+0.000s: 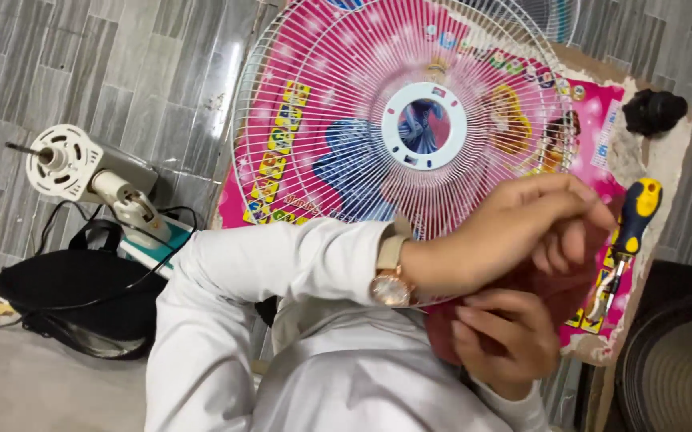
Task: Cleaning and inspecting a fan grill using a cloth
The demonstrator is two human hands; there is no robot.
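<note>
My left hand [534,232], with a watch on its wrist and a white sleeve, reaches across from the left, its fingers curled over a dark red cloth [558,288]. Just below it, my right hand [499,336] grips the same cloth from underneath. Both hands are at the lower right edge of a white wire fan grille [322,120], which lies on a pink picture board [602,112]. Much of the cloth is hidden between the hands.
A screwdriver [632,232] with a yellow and black handle lies on the board to the right of my hands. A black knob-like part [654,110] sits at the board's far right corner. A white fan motor [70,164], a black bag [74,300] and cables are on the left.
</note>
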